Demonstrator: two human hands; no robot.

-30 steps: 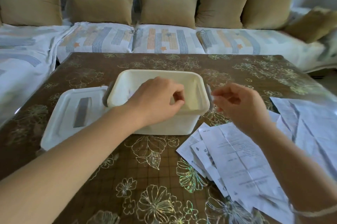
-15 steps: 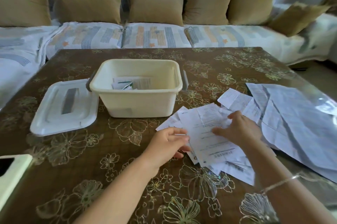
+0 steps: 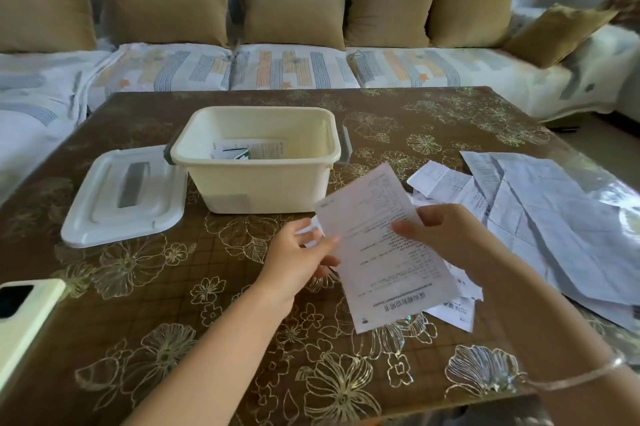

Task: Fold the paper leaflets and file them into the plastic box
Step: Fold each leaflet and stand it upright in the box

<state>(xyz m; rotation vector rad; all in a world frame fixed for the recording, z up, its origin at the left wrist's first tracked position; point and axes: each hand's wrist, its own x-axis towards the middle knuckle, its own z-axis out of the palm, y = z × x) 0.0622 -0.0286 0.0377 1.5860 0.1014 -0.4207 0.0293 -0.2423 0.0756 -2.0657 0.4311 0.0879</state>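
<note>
The leaflet (image 3: 384, 252) was off the table, unfolded, held between both hands. The left hand (image 3: 294, 259) pinched its nine o'clock edge, and the right hand (image 3: 453, 242) gripped its three o'clock edge with the thumb on the printed face. Its long axis ran roughly from eleven to five o'clock. The plastic box (image 3: 256, 190) stood open at about eleven o'clock from the hands and closer to the left one, so once the sheet was folded that hand would likely have the shorter reach. Some folded leaflets (image 3: 249, 150) lay inside, partly hidden by the near wall. The right fingers behind the sheet were hidden, the print was too blurred to read, and the loose pile (image 3: 554, 217) at three o'clock was cut off by the frame edge
</note>
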